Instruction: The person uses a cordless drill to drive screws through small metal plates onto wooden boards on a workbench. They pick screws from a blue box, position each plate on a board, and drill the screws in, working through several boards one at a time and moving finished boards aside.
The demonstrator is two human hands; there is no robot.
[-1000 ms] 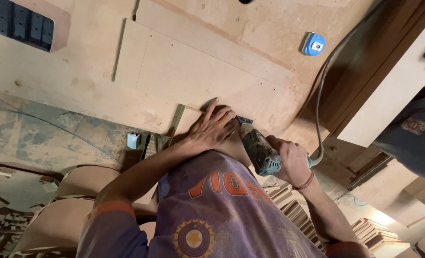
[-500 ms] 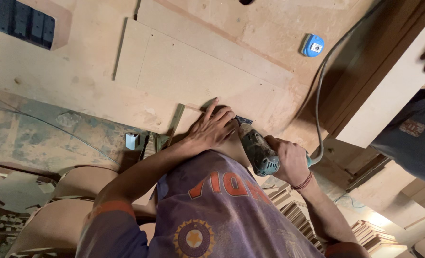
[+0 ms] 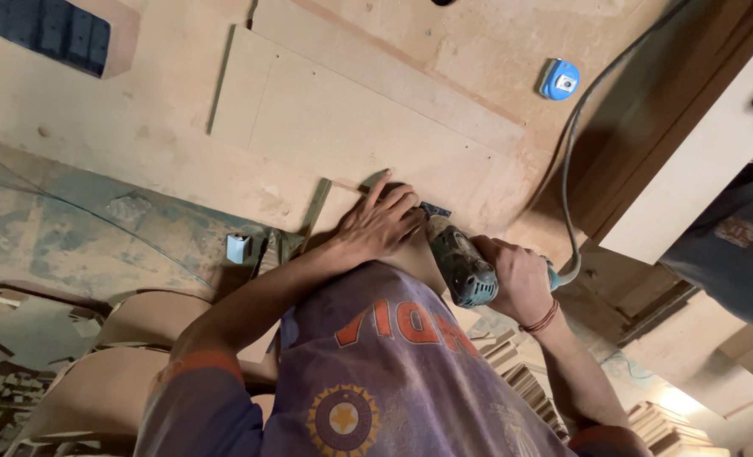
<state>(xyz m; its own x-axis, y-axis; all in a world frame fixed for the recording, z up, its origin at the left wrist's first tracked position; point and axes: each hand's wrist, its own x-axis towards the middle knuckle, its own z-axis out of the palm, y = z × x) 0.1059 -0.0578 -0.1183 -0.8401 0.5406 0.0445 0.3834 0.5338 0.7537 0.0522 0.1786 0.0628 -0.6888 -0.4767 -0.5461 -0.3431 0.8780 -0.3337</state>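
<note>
Power tool (image 3: 461, 267) clenched in right hand (image 3: 516, 279)'s grip; left hand (image 3: 380, 224) flat on board (image 3: 351, 135).

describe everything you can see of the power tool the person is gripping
The power tool is a handheld corded machine with a dark grey-green, dusty, rounded body. It lies angled on a pale wooden board. The right hand wraps its rear; the left hand presses flat beside its front. A grey cable runs from its back. Its working end is hidden.
</note>
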